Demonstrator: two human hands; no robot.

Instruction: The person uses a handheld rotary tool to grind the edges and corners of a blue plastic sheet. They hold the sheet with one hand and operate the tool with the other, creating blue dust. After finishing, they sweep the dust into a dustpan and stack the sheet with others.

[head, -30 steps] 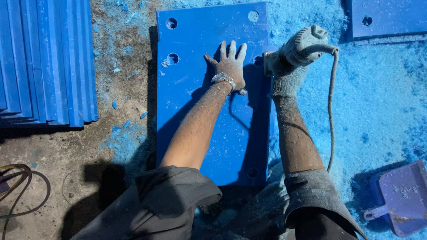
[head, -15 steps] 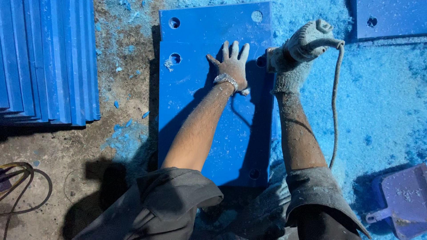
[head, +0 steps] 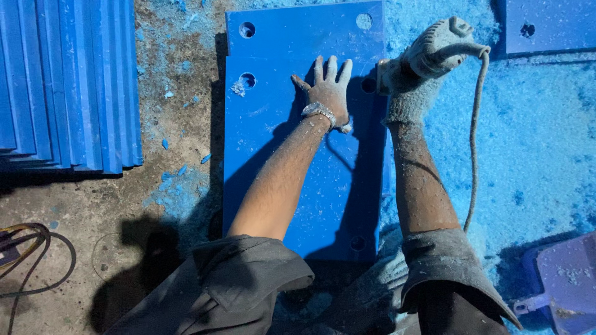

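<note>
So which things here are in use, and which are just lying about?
In use: left hand flat on the blue panel; right hand gripping the power tool, with its cord.
Lying about: stacked panels, dustpan, cables, far panel.

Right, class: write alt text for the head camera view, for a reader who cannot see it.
A person's left hand presses flat on a blue plastic panel with round holes, while the gloved right hand holds a dusty corded power tool at the panel's right edge. Blue shavings cover the floor at right; more blue panels are stacked at left.
</note>
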